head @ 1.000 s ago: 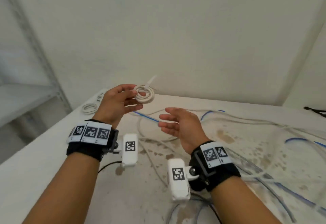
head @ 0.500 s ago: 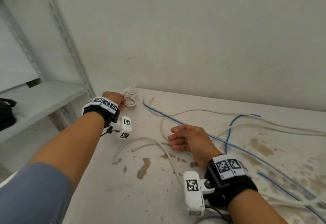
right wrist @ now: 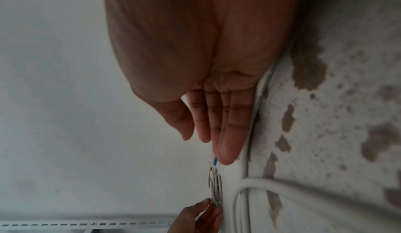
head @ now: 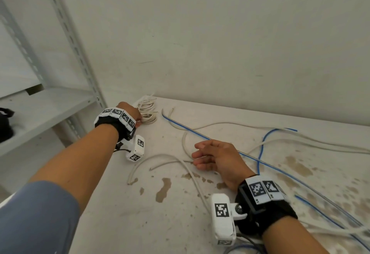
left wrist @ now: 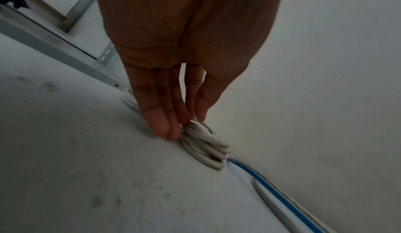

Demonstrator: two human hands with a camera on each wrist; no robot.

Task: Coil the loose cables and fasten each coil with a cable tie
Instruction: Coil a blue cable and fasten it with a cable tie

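White coiled cables [head: 147,111] stacked flat at table's far-left corner – loose white cables [head: 160,158] & blue cable [head: 200,134] sprawled uncoiled to the right.

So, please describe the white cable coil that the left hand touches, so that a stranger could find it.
Look at the table's far left corner, beside the grey metal shelf post. There the left hand touches the small round white cable coil; nearby white and blue cables lie loose.
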